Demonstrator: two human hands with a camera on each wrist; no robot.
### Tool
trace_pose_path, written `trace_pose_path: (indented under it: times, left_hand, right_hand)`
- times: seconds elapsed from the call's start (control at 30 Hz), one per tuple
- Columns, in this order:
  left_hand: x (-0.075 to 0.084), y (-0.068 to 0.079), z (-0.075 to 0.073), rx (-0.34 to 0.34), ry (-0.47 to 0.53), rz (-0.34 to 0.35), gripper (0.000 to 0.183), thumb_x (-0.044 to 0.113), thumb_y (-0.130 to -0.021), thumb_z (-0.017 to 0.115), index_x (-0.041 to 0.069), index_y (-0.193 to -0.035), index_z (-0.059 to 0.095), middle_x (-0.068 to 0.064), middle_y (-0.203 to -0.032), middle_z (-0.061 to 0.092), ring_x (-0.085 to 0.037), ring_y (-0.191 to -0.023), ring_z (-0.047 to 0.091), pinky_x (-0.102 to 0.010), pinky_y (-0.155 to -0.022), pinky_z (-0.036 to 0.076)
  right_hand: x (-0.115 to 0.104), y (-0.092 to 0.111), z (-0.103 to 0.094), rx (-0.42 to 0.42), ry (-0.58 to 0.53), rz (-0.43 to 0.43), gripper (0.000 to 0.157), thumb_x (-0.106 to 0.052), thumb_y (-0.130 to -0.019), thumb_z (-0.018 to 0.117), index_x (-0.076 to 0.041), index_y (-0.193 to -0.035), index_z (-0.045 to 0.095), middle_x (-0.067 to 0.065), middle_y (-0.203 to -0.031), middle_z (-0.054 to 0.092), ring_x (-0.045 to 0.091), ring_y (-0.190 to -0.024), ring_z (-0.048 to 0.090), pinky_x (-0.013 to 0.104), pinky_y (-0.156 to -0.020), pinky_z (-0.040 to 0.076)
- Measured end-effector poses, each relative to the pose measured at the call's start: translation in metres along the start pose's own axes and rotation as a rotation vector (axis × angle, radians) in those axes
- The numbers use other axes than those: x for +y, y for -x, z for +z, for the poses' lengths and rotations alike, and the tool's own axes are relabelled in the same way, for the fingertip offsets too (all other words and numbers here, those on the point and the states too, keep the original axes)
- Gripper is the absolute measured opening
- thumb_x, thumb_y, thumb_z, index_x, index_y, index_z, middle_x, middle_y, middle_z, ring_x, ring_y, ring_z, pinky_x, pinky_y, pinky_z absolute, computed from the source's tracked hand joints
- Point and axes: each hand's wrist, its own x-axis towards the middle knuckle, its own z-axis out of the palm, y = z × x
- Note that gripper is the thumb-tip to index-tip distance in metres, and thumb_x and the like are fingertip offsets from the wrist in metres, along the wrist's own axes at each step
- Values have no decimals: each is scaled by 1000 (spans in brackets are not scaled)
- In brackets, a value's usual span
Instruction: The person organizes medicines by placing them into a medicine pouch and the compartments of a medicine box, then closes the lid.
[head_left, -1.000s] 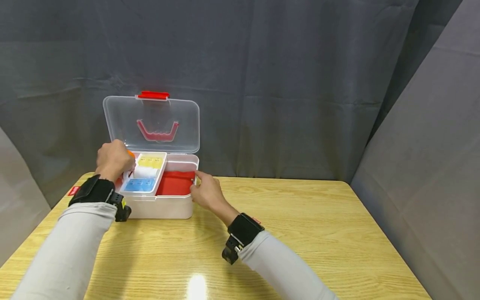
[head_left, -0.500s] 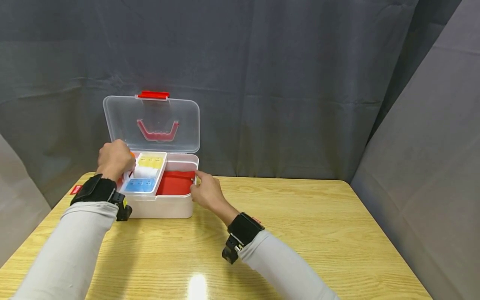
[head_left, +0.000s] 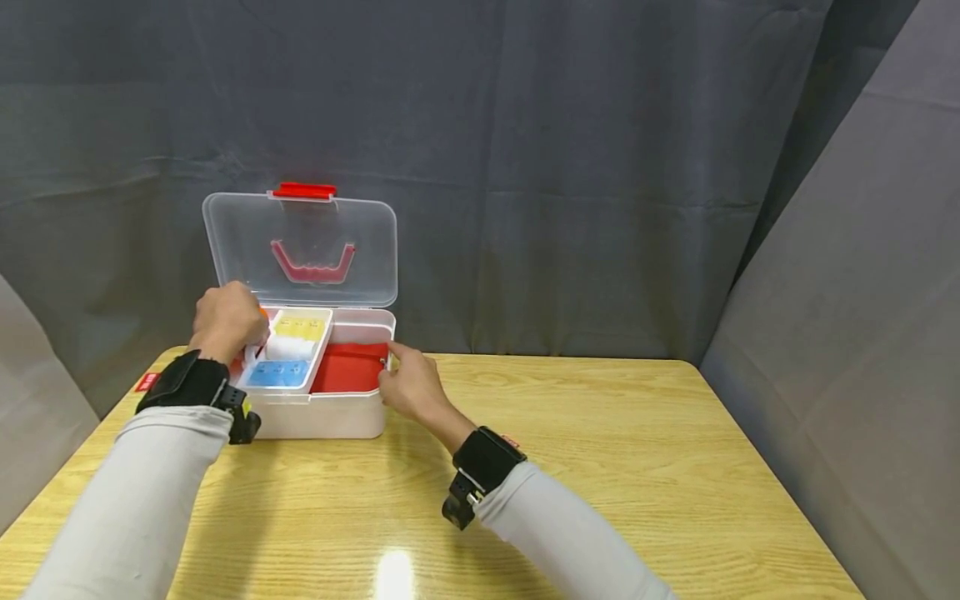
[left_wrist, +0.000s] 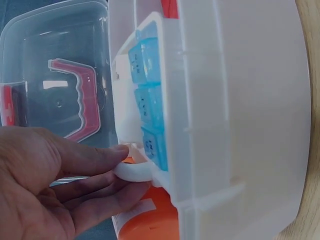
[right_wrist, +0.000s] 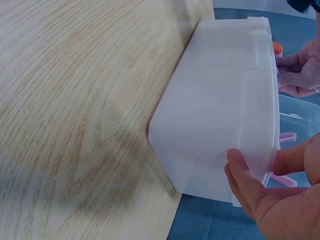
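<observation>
A white plastic box (head_left: 322, 415) stands at the left of the table, its clear lid (head_left: 247, 242) raised. Inside it, on the left, sits a white tray (head_left: 324, 354) with a yellow pill case (head_left: 300, 326), a white roll (head_left: 290, 347) and a blue pill case (head_left: 279, 373). My left hand (head_left: 228, 321) pinches the curved white handle (left_wrist: 134, 172) at the tray's left end. Below those fingers lies an orange bottle (left_wrist: 155, 222) with a white label. My right hand (head_left: 411, 383) grips the box's right wall, thumb and fingers on opposite sides.
A red pouch (head_left: 348, 369) fills the box's right part. The lid carries a red latch (head_left: 303, 191) and a red carrying handle (head_left: 313, 271). Wooden tabletop (head_left: 600, 450) extends to the right, with grey curtains (head_left: 570, 183) behind and at the sides.
</observation>
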Motion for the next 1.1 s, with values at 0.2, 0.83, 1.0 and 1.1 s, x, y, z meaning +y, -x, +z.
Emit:
trace_pose_path:
  times: [0.2, 0.83, 1.0, 1.1]
  left_hand:
    - [0, 4, -1, 1, -12, 11, 29, 7, -87, 62, -16, -105, 66, -32, -103, 60, -44, -85, 60, -35, -57, 53]
    - [4, 5, -1, -19, -91, 30, 34, 6, -87, 62, -18, -112, 61, -34, -104, 58, -45, -89, 56, -43, -69, 52]
    - [1, 7, 0, -27, -60, 76, 34, 5, -86, 65, -15, -113, 62, -32, -103, 59, -43, -86, 58, -37, -61, 53]
    - [-1, 8, 0, -36, -33, 81, 36, 6, -85, 68, -15, -115, 61, -31, -104, 59, -42, -84, 59, -33, -57, 56]
  right_hand:
    - [0, 0, 1, 8, 9, -15, 55, -5, -93, 55, -3, -147, 51, 3, -65, 65, 9, -53, 63, 19, -51, 46]
    - [-1, 1, -1, 2, -11, -17, 54, -5, -94, 54, -3, -148, 50, 3, -65, 64, 9, -52, 63, 18, -51, 47]
    - [0, 2, -1, 3, -12, -13, 54, -5, -94, 54, -3, -148, 50, 2, -62, 61, 8, -51, 61, 19, -50, 46]
    - [1, 2, -1, 4, -9, -18, 54, -5, -95, 54, -3, -149, 49, 2, -61, 61, 8, -51, 62, 18, -50, 46]
